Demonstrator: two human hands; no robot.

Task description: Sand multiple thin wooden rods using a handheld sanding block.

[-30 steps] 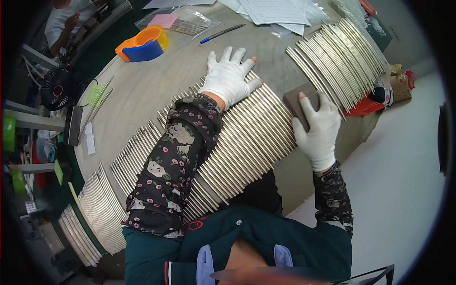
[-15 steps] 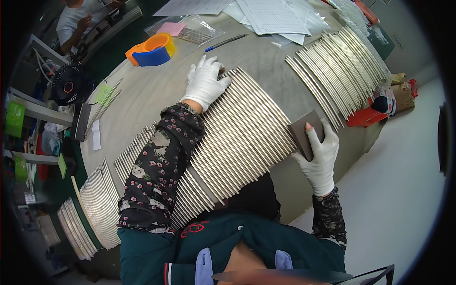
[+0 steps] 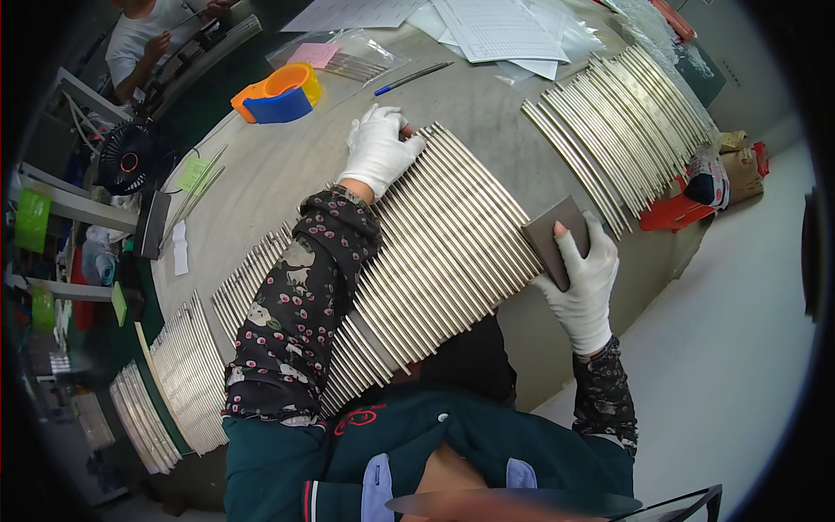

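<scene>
Nearest to us, our two forearms come up from the lower edge onto a wide row of thin metal rods (image 3: pixel 444 244) laid side by side on the grey table (image 3: pixel 287 165). Each rod's long axis runs away from us, slanting up toward the left, so the row spreads crosswise in front of the body, between our hands. Our right hand (image 3: pixel 584 280), in a white glove, sits at the right end of the row, fingers closed around a small dark brown block (image 3: pixel 550 237) that it presses against the near ends of the last rods; this hand is the nearer one to those ends. Our left hand (image 3: pixel 379 153), also gloved, lies flat and open on the far ends of the rods, holding nothing, only pressing down. To the left, more rods in bundles (image 3: pixel 178 383) fan along the table's near-left edge. Farther right, a second batch of rods (image 3: pixel 622 122) lies apart from ours, and beyond its lower end sit a red package and brown cardboard boxes (image 3: pixel 739 161) off the table edge. Farther out we note a yellow-green sticky label (image 3: pixel 193 172), an orange and blue tape holder (image 3: pixel 278 91), a blue pen (image 3: pixel 413 77), a clear bag with a pink slip (image 3: pixel 335 59), and white paper sheets (image 3: pixel 487 26). A small black fan (image 3: pixel 129 158) stands at far left; another person (image 3: pixel 148 39) works beyond.
</scene>
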